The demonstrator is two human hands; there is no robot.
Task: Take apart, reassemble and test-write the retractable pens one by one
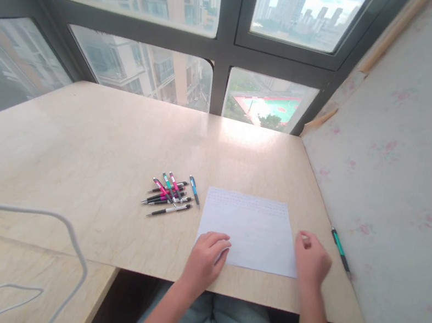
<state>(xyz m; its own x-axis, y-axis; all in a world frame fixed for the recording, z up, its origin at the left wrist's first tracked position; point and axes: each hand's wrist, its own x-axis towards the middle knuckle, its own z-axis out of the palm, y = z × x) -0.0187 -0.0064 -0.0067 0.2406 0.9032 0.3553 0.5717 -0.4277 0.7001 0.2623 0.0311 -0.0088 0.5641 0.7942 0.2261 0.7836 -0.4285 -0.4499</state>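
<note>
Hands empty: your left hand presses the paper corner; your right hand, loosely curled, touches its right edge.

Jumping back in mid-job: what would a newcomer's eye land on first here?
First, the white sheet of paper near the front edge of the desk, with the left hand resting on its lower left corner and the right hand at its right edge. Next comes the heap of coloured pens just left of the sheet. A single teal pen lies alone by the wall on the right.
</note>
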